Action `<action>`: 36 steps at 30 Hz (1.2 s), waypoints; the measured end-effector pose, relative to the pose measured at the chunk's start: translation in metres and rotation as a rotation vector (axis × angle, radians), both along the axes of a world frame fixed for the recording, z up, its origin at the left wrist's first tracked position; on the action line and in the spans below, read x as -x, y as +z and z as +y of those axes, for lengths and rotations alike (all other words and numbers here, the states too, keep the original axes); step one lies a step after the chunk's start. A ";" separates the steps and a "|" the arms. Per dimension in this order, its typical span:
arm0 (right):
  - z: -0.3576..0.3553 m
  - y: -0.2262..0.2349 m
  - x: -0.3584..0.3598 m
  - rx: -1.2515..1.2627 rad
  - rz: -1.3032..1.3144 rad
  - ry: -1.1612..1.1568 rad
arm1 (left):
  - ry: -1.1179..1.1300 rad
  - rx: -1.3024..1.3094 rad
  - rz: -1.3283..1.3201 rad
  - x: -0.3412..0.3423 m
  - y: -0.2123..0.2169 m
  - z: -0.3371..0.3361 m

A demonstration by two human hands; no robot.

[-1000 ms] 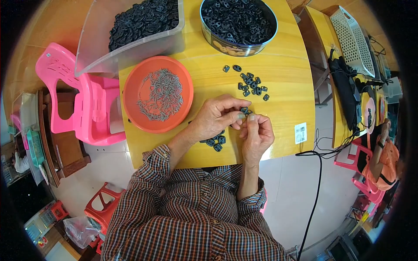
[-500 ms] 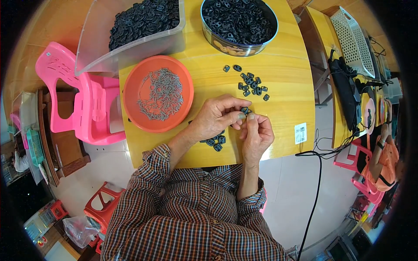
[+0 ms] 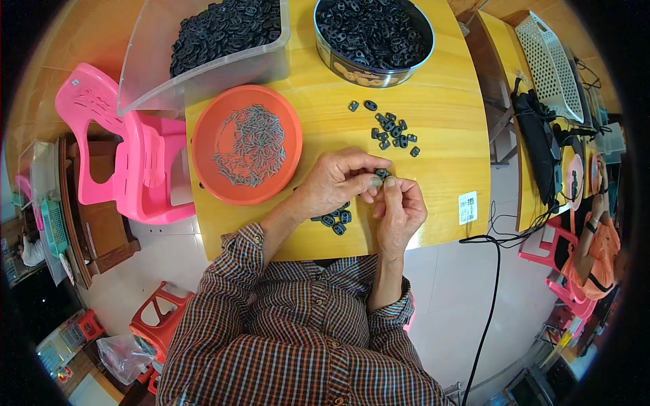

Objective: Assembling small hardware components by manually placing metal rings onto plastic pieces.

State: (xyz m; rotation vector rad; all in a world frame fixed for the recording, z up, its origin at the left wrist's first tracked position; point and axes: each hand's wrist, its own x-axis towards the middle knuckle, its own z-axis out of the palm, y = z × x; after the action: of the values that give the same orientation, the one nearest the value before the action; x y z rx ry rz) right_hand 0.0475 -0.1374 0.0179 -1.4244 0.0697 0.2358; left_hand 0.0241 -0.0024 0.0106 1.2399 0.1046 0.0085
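Both hands meet over the front of the yellow table [image 3: 443, 101]. My left hand [image 3: 342, 181] pinches a small black two-hole cord lock [image 3: 382, 173] between thumb and fingers. From the other side, my right hand [image 3: 401, 206] grips the same piece with closed fingertips, which partly cover it. Just under my left hand lies a small pile of black cord locks [image 3: 338, 229], partly hidden by it. Farther off, a loose group of similar black pieces [image 3: 389, 126] is scattered. To the left, an orange-red dish [image 3: 203, 152] holds many thin grey metal pieces [image 3: 257, 145] resembling small springs.
A clear plastic bin [image 3: 271, 64] and a round tin [image 3: 379, 78], both full of black pieces, stand at the back. A pink chair [image 3: 128, 149] is at left. A black cable [image 3: 497, 291] hangs at right, where another person [image 3: 596, 254] sits by a second table.
Almost nothing differs. Both hands keep their hold on the cord lock in the same place, with only a tiny shift of the whole view.
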 end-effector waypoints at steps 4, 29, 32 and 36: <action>-0.004 -0.004 -0.001 -0.029 0.003 0.042 | -0.014 -0.032 -0.017 0.000 0.000 0.001; -0.027 -0.002 -0.021 -0.202 0.166 0.321 | -0.111 -0.029 -0.091 0.004 0.003 0.011; -0.029 0.003 -0.022 -0.189 0.176 0.332 | -0.124 -0.032 -0.103 0.004 0.005 0.010; -0.031 -0.002 -0.024 -0.215 0.187 0.359 | -0.129 -0.059 -0.115 0.005 0.003 0.011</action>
State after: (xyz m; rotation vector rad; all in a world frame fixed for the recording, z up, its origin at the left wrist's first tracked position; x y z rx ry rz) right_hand 0.0712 -0.1684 0.0161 -1.1910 -0.0581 0.6540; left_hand 0.0195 0.0082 0.0137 1.3005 -0.0762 -0.0287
